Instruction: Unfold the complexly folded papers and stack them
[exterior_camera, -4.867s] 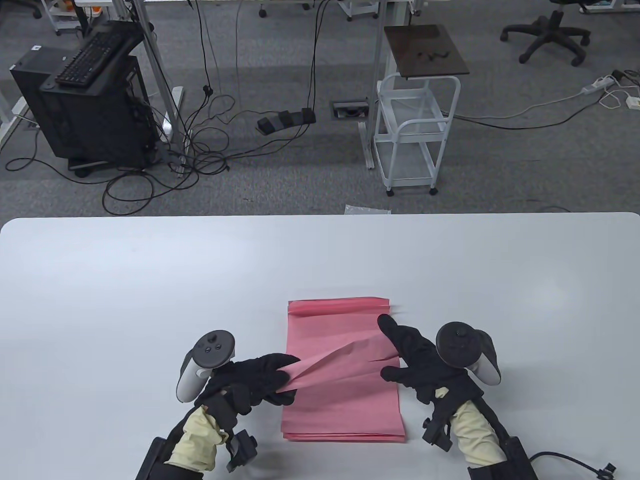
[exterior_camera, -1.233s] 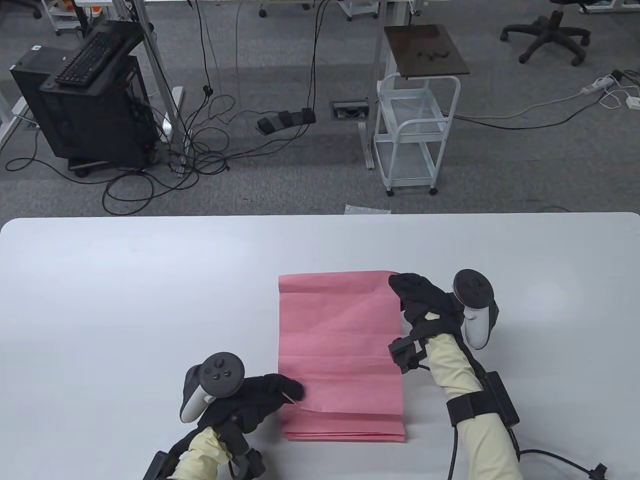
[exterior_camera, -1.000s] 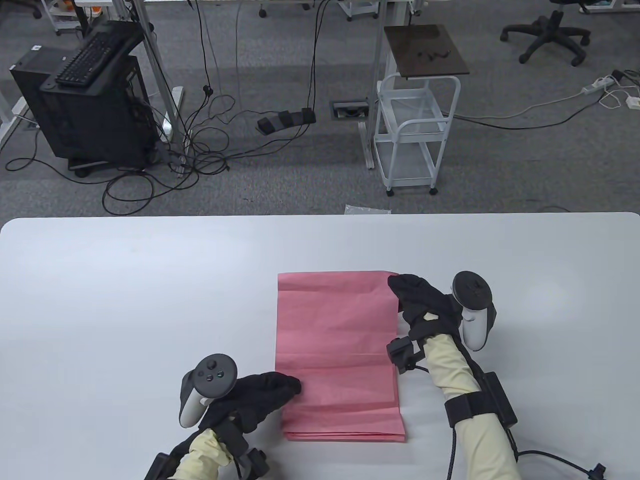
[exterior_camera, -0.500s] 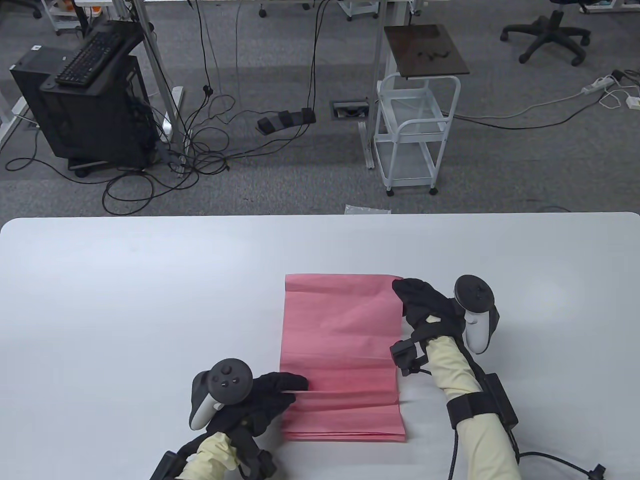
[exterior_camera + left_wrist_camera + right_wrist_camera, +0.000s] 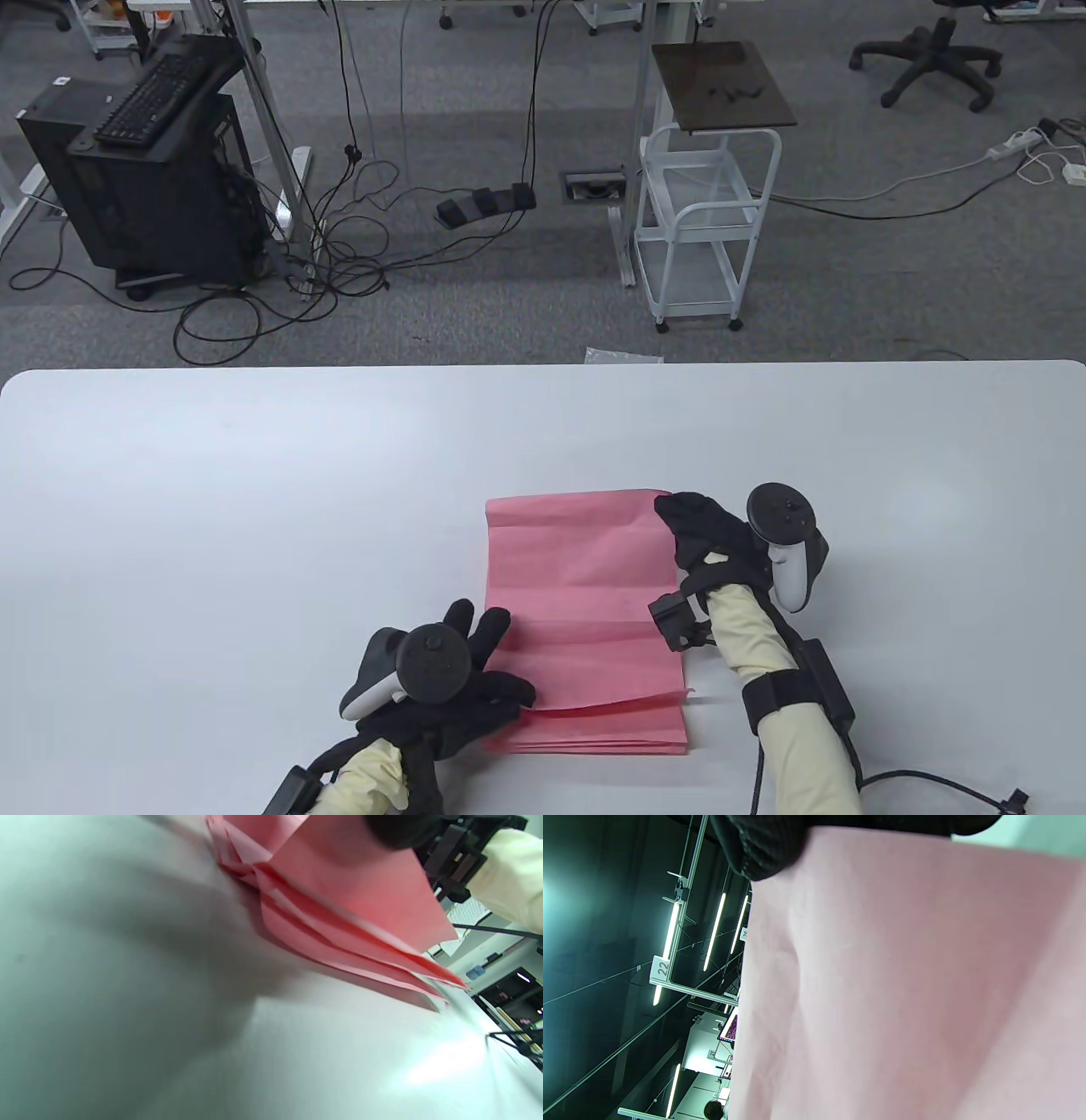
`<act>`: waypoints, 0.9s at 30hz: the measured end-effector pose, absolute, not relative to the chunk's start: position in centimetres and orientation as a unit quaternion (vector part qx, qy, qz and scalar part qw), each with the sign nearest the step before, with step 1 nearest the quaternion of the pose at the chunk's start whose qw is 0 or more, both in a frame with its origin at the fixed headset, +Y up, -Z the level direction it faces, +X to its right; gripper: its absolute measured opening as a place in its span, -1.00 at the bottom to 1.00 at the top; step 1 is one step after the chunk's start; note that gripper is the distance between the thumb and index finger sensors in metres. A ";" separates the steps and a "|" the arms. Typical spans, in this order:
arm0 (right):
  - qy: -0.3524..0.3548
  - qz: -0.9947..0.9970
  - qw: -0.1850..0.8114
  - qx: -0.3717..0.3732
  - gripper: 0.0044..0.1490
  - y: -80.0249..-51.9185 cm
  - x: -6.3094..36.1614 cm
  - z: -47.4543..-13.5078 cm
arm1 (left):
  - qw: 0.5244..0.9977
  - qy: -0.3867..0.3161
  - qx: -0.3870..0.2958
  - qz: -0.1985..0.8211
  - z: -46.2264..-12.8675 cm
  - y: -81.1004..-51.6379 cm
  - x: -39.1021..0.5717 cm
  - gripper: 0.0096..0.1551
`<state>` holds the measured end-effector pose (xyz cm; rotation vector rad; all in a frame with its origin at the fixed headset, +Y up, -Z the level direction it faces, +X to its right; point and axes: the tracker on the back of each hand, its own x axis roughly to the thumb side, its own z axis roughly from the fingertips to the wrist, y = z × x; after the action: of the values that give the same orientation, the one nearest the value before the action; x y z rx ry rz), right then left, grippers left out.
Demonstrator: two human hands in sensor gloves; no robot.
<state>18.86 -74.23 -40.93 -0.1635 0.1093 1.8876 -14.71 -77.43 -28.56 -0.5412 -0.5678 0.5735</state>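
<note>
An unfolded pink sheet [image 5: 585,594] lies on a stack of pink papers [image 5: 594,740] at the table's near middle. Its near edge bows up slightly. My right hand [image 5: 683,522] pinches the sheet's far right corner; in the right wrist view its fingers [image 5: 768,844] sit against the paper [image 5: 903,984]. My left hand [image 5: 488,658] lies with fingers spread over the sheet's near left edge and grips nothing. The left wrist view shows the stack's layered edges [image 5: 339,955] under the top sheet [image 5: 360,899].
The white table [image 5: 254,509] spreads wide around the papers. Beyond its far edge is the floor with a white cart [image 5: 708,212], cables and a computer stand [image 5: 144,170].
My left hand let go of the sheet's left edge and spread its fingers over it. My right hand drew the far corner a little nearer. The sheet's near edge now bows up.
</note>
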 end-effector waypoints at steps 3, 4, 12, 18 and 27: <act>0.051 0.807 0.584 -0.072 -0.51 -74.5 18.8 -41.0 | 0.883 -0.268 -0.262 0.284 -28.7 -77.5 -14.5 -0.23; 0.052 0.807 0.584 -0.074 -0.51 -74.6 18.7 -41.1 | 0.886 -0.263 -0.260 0.280 -28.8 -77.5 -14.3 -0.26; 0.054 0.811 0.575 -0.090 -0.51 -74.6 18.6 -40.9 | 0.909 -0.235 -0.261 0.223 -28.9 -77.6 -12.5 -0.30; 0.070 0.806 0.580 -0.094 -0.49 -75.0 18.6 -41.0 | 0.905 -0.222 -0.332 0.148 -29.3 -79.9 -12.2 0.07; 0.104 0.900 0.406 0.117 -0.05 -72.6 14.9 -37.7 | 0.903 -0.203 -0.366 0.096 -29.4 -81.1 -12.5 0.14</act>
<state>14.90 -72.61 -37.66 0.2943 0.2628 2.2716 -12.52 -81.13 -29.45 -0.7562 -0.4204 0.1978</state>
